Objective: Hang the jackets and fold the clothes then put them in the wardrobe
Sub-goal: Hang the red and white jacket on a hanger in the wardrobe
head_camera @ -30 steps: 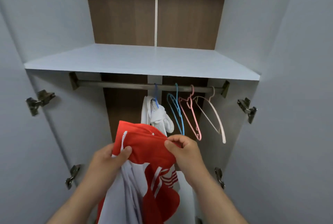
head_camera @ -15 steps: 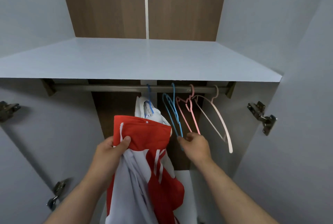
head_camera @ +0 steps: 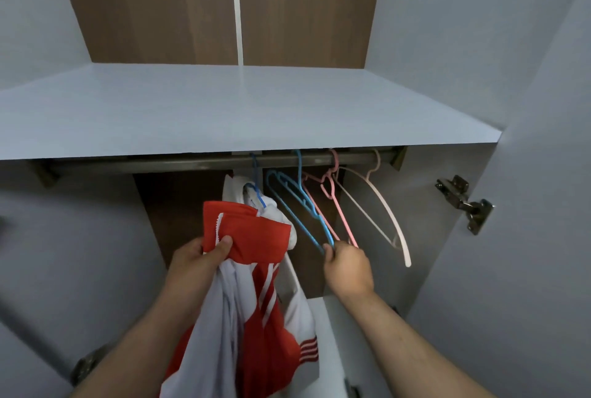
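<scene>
The step in hand was fetching a hanger: below the rail point(head_camera: 192, 162), the left hand point(head_camera: 195, 264) gripped the red-and-white jacket point(head_camera: 256, 237), the right hand point(head_camera: 347, 266) pinched the blue hanger point(head_camera: 311, 216) (hooked on that rail), which likely needed unhooking next.

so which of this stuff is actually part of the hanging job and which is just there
Job: red and white jacket, held by left hand; blue hanger, pinched by right hand; rail.
Just there: hung white garment; pink hangers; shelf; door hinge.
</scene>
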Motion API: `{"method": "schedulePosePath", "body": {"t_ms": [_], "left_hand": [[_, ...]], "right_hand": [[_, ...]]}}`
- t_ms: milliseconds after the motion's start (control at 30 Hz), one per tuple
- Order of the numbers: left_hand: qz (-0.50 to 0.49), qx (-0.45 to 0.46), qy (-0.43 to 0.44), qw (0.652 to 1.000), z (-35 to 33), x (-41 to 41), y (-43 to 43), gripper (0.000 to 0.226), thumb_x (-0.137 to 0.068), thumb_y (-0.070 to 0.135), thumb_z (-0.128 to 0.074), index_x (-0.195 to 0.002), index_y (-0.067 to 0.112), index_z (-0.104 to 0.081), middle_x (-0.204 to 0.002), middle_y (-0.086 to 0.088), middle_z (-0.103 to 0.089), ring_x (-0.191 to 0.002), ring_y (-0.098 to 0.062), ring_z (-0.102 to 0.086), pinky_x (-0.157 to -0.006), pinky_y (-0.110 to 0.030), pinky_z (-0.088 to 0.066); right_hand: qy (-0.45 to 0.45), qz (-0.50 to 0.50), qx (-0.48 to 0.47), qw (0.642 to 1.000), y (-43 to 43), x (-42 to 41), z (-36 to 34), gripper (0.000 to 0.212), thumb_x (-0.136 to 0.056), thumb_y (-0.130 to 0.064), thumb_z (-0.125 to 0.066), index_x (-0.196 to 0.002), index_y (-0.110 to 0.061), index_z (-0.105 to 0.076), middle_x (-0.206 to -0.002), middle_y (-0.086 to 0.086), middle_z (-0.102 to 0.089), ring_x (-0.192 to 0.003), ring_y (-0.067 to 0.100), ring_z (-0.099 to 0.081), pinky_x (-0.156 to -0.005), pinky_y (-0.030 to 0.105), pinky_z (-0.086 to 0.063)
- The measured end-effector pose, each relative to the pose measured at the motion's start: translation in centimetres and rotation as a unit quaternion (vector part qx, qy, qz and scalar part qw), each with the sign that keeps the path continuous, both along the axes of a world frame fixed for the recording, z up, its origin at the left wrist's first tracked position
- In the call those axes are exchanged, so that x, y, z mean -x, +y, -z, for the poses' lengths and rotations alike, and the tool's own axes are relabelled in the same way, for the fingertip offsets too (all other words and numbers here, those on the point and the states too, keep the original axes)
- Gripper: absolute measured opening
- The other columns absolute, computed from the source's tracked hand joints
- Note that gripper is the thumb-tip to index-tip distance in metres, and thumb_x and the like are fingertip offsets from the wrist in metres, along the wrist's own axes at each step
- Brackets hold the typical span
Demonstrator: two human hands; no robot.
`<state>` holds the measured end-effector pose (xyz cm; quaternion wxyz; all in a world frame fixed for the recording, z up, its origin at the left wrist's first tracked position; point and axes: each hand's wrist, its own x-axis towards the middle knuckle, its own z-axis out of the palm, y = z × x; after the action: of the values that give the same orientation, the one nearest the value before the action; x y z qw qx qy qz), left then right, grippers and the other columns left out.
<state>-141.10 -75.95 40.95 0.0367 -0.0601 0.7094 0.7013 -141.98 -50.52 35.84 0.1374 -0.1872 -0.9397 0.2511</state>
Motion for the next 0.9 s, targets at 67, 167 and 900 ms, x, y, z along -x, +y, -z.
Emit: {"method": "schedulePosePath", "body": {"t_ms": [67, 167, 900], "left_hand": [[0.027, 0.007, 0.0, 1.0, -0.2, 0.6, -0.5, 0.036, -0.081, 0.046, -0.067, -0.105, 0.021, -0.072, -0.097, -0.003, -0.077, -0.093, -0.026, -0.074, -0.095, -0.053, -0.053], [0.062, 0.015, 0.007, 0.998, -0.3, 1.3, -0.7, 0.037, -0.078, 0.048, -0.067, -0.104, 0.022, -0.073, -0.096, 0.0, -0.077, -0.092, -0.022, -0.074, -0.093, -0.05, -0.054], [0.194, -0.042, 0.036, 0.98, 2.3, 4.5, 2.1, 0.021, -0.081, 0.043, -0.069, -0.096, 0.029, -0.077, -0.098, 0.0, -0.077, -0.095, -0.018, -0.073, -0.094, -0.045, -0.054]], "right_hand": [[0.025, 0.008, -0.018, 0.999, -0.2, -0.4, -0.6, 0.032, -0.102, -0.037, -0.05, -0.088, -0.014, -0.068, -0.07, -0.002, -0.062, -0.059, 0.013, -0.054, -0.051, 0.022, -0.03], [0.06, 0.008, -0.016, 0.998, -0.4, -1.3, -1.3, 0.031, -0.101, -0.033, -0.054, -0.087, -0.011, -0.07, -0.074, 0.005, -0.068, -0.063, 0.02, -0.062, -0.049, 0.016, -0.029], [0.142, 0.049, 0.258, 0.954, -1.0, -5.0, -3.1, 0.021, -0.102, -0.016, -0.051, -0.091, -0.031, -0.059, -0.069, -0.014, -0.064, -0.056, 0.012, -0.066, -0.056, 0.041, -0.06]]}}
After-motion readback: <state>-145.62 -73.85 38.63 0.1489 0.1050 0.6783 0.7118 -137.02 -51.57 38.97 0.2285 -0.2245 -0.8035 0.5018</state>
